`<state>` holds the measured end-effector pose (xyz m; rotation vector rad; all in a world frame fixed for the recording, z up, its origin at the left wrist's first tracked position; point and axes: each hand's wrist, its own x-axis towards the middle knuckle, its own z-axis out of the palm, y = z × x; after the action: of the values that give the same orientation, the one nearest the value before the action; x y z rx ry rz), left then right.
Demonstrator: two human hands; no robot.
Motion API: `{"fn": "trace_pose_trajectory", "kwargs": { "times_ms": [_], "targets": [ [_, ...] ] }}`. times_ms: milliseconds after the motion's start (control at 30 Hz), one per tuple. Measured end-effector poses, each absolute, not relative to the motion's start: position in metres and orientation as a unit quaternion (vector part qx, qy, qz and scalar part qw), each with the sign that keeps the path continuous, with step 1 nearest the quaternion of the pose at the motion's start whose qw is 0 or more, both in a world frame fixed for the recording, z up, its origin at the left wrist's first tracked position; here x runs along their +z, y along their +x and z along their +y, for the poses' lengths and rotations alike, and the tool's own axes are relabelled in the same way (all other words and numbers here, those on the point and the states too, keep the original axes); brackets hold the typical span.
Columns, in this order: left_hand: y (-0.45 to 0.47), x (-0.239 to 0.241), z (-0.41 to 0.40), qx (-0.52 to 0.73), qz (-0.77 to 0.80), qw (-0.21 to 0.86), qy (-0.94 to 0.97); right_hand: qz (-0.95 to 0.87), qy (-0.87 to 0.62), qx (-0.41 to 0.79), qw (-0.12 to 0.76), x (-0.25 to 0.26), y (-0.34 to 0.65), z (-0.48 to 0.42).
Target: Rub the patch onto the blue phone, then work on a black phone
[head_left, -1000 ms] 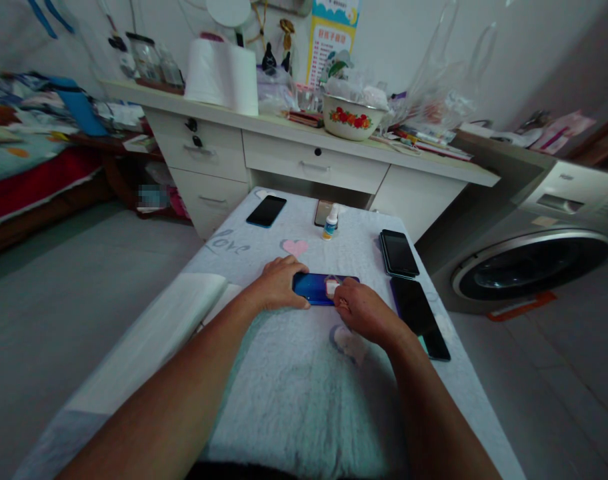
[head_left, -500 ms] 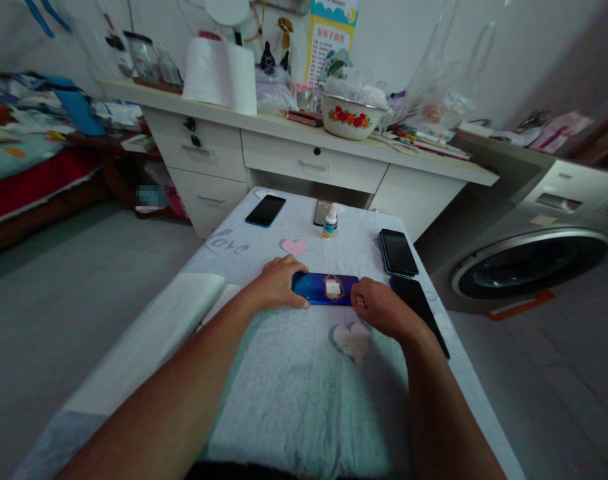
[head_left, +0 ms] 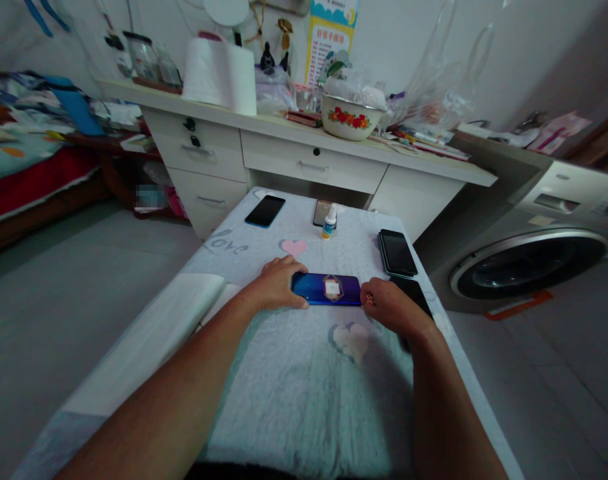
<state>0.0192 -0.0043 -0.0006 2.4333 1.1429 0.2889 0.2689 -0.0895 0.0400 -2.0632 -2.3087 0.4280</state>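
A blue phone (head_left: 314, 288) lies flat across the middle of the cloth-covered table (head_left: 294, 393). A small clear pouch with a white pad (head_left: 333, 288) rests on the phone's right half. My left hand (head_left: 275, 283) grips the phone's left end, thumb along its near edge. My right hand (head_left: 391, 307) is closed at the phone's right end, fingers curled against its edge. What those fingers pinch is hidden.
A black phone (head_left: 398, 253) lies at the right edge, and another dark phone (head_left: 413, 288) is partly under my right wrist. At the far end sit a small dropper bottle (head_left: 329, 222), a third phone (head_left: 265, 211) and a tan phone (head_left: 321, 212). A desk (head_left: 304, 143) and a washing machine (head_left: 529, 263) stand beyond.
My right hand slid rightward off the phone's back to its right end, uncovering the pouch with the white pad. The left hand and the phone stayed put.
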Motion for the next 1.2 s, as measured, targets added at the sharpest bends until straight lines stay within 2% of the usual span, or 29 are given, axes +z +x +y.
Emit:
{"fn": "trace_pose_trajectory", "kwargs": {
  "times_ms": [600, 800, 1200],
  "targets": [
    [0.020, -0.001, -0.004, 0.103, 0.417, 0.212, 0.878, -0.766, -0.625, 0.145, 0.040, 0.038, 0.237, -0.087],
    [0.020, -0.001, -0.005, 0.099, 0.418, 0.213, 0.877, -0.777, -0.608, 0.143, 0.079, 0.033, 0.229, -0.085],
    [0.020, -0.001, -0.005, 0.103, 0.416, 0.209, 0.879, -0.738, -0.655, 0.105, 0.122, 0.015, 0.246, -0.076]
  ]
}}
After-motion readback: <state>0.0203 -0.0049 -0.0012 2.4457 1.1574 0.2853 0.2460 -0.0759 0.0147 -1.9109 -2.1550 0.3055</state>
